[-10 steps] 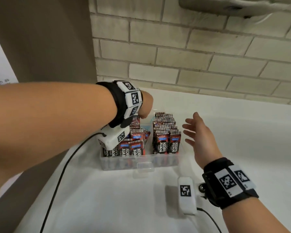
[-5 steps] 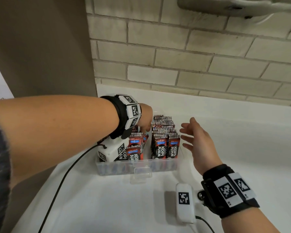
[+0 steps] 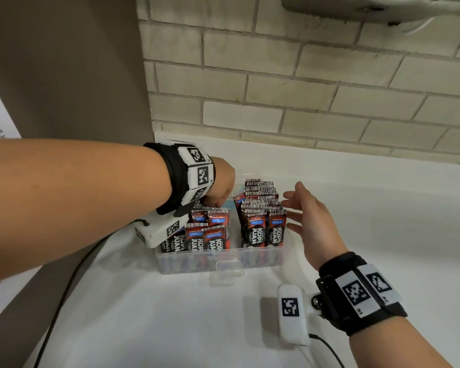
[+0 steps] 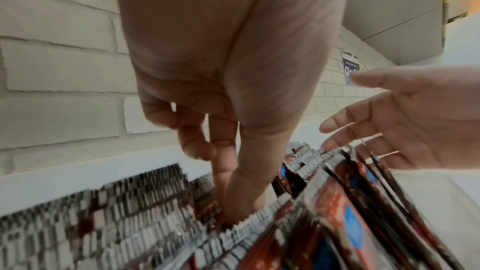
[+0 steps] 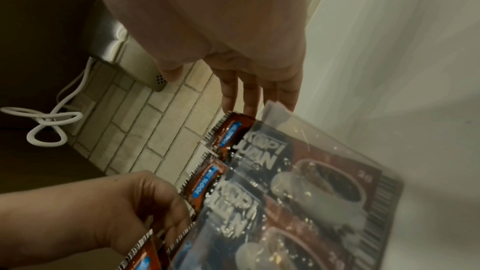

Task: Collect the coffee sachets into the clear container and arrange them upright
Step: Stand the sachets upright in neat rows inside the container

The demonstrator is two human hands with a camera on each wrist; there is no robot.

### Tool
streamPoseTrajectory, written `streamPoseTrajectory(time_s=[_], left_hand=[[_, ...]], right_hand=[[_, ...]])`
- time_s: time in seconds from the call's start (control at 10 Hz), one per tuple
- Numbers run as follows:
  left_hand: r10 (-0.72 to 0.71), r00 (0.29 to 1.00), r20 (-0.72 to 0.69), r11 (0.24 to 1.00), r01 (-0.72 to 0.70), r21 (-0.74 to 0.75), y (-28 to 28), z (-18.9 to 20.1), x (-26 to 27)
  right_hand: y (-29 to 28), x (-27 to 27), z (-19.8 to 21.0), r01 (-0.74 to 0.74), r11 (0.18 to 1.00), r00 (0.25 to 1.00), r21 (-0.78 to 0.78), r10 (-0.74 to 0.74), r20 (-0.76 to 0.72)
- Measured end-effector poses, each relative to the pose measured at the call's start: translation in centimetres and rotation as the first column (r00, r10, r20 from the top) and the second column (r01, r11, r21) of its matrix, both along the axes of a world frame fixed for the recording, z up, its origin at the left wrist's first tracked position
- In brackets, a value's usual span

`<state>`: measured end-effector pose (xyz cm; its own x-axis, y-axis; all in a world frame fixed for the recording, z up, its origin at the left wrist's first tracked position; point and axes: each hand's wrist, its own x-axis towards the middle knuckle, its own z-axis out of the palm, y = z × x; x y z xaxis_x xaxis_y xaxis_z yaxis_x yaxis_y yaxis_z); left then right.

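Note:
A clear container point(image 3: 252, 261) stands on the white counter and holds red-and-black coffee sachets upright in a left group point(image 3: 207, 235) and a right group point(image 3: 263, 224). My left hand point(image 3: 215, 204) reaches down into the back of the left group. In the left wrist view its thumb and forefinger point(image 4: 233, 208) are pushed in among the sachet tops point(image 4: 145, 223) and pinch one, with the other fingers curled. My right hand point(image 3: 294, 205) hovers beside the container's right wall with its fingers spread and straight point(image 5: 249, 93), holding nothing.
A brick wall point(image 3: 276, 102) rises close behind the container. A brown panel point(image 3: 64, 75) stands at the left. A black cable point(image 3: 64, 288) runs along the counter's left side. A metal fixture point(image 3: 369, 6) hangs overhead. White counter point(image 3: 170, 328) stretches in front.
My left hand has sunk a little lower into the left group of sachets. The right hand has stayed beside the container's right wall.

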<state>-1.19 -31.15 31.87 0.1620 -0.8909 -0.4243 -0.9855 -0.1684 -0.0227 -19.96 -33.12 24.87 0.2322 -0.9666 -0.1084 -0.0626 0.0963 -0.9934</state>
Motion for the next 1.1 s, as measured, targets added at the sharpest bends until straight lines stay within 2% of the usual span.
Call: streamPoseTrajectory(time_s=[0.1, 0.2, 0.3, 0.4, 0.5, 0.6, 0.7, 0.8, 0.9, 1.0, 1.1], left_hand=[[0.116, 0.981, -0.153, 0.993, -0.118, -0.009, -0.1, -0.2, 0.3], [0.124, 0.984, -0.130, 0.979, -0.142, -0.146, -0.5, 0.6, -0.7], [0.158, 0.932, -0.327, 0.959, -0.224, -0.175, -1.5, 1.4, -1.3], [0.241, 0.806, -0.541, 0.944, -0.324, -0.061, -1.4, 1.7, -2.5], [0.319, 0.715, -0.622, 0.922, -0.387, 0.028, -1.7, 1.4, -3.8], [0.352, 0.641, -0.682, 0.913, -0.396, 0.099, -2.1, 0.6, -4.0], [0.370, 0.596, -0.712, 0.906, -0.400, 0.135, -2.4, -0.1, -4.3], [0.370, 0.607, -0.704, 0.901, -0.419, 0.112, -2.7, -0.4, -4.5], [0.382, 0.553, -0.740, 0.892, -0.430, 0.139, -3.0, -0.8, -4.2], [0.392, 0.471, -0.790, 0.879, -0.445, 0.171, -3.3, -1.1, -4.1], [0.383, 0.483, -0.787, 0.885, -0.435, 0.164, -3.6, -1.4, -4.1]], right_hand=[[-0.1, 0.0, 0.2, -0.002, 1.000, 1.000, -0.001, 0.002, -0.031], [-0.1, 0.2, 0.1, -0.021, 0.999, 0.999, 0.039, 0.022, -0.027], [-0.1, 0.7, 0.0, -0.084, 0.991, 0.996, 0.107, 0.084, 0.005], [-0.2, 1.1, 0.3, -0.162, 0.977, 0.987, 0.141, 0.157, 0.042], [-0.2, 1.6, 0.9, -0.180, 0.976, 0.983, 0.119, 0.175, 0.053], [-0.3, 1.9, 1.3, -0.202, 0.974, 0.979, 0.100, 0.197, 0.055], [-0.7, 2.0, 1.1, -0.234, 0.968, 0.972, 0.090, 0.234, 0.013], [-0.7, 2.1, 1.2, -0.255, 0.964, 0.967, 0.075, 0.256, -0.001], [-0.7, 2.2, 1.6, -0.265, 0.962, 0.964, 0.071, 0.263, 0.039], [-0.3, 2.4, 2.0, -0.283, 0.955, 0.956, 0.086, 0.273, 0.108], [-0.1, 2.7, 1.8, -0.295, 0.951, 0.945, 0.095, 0.276, 0.174]])
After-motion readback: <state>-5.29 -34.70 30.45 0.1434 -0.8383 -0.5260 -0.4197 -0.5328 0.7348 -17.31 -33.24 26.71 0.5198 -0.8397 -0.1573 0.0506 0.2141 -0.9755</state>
